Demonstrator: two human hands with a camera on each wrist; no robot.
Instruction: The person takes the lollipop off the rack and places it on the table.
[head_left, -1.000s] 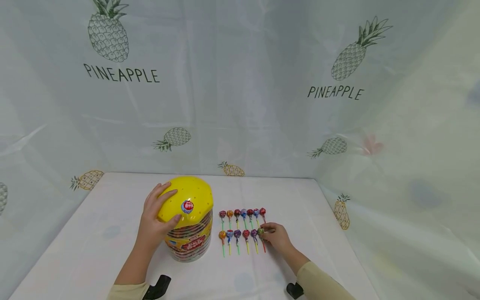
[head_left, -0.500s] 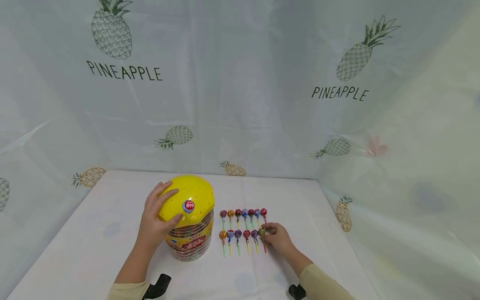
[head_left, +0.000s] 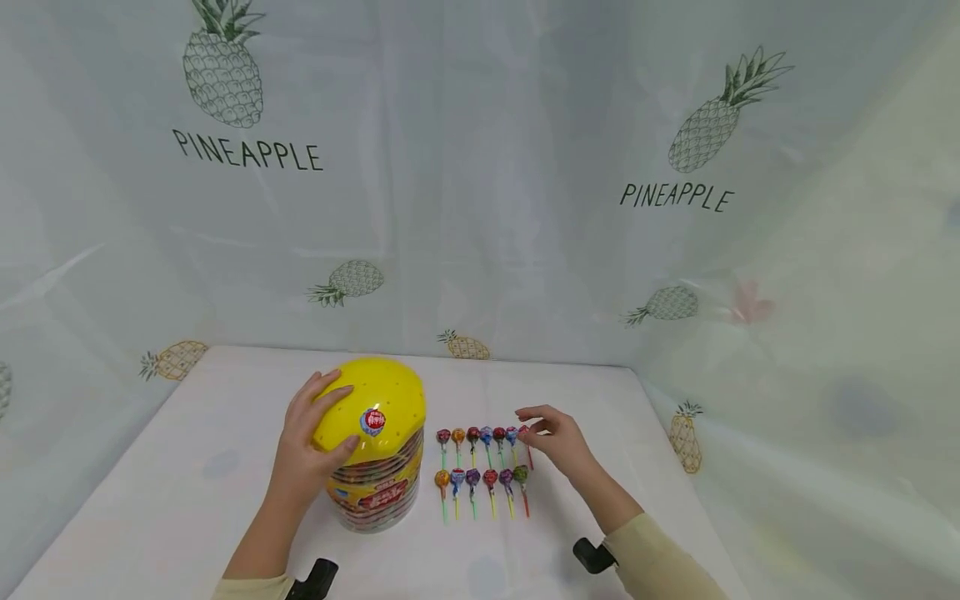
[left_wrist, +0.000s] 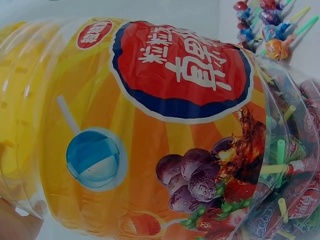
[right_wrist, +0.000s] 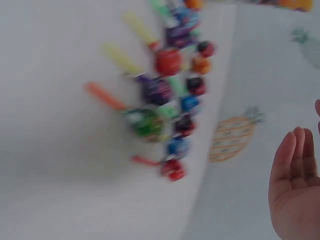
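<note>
My left hand point(head_left: 300, 437) rests on the yellow lid point(head_left: 390, 404) of a big ribbed candy jar point(head_left: 384, 493), fingers spread over its left side and thumb at the front. In the left wrist view the jar's label point(left_wrist: 135, 145) shows fruit, and wrapped lollipops point(left_wrist: 295, 195) fill the clear end. Right of the jar, lollipops lie in two rows, sticks toward me. My right hand point(head_left: 564, 446) is over the back row's right end, fingers apart and holding nothing. The green lollipop point(head_left: 521, 475) ends the front row; a red lollipop point(right_wrist: 172, 170) ends the back row.
A white cloth covers the table point(head_left: 232, 492). Behind and beside it hangs a pale curtain point(head_left: 510, 208) printed with pineapples. A black wrist strap point(head_left: 592, 555) shows at my right cuff, with another black strap point(head_left: 313, 578) at the left.
My right hand has let go of the green lollipop in the front row and risen away toward the back row. The left hand stays on the lid.
</note>
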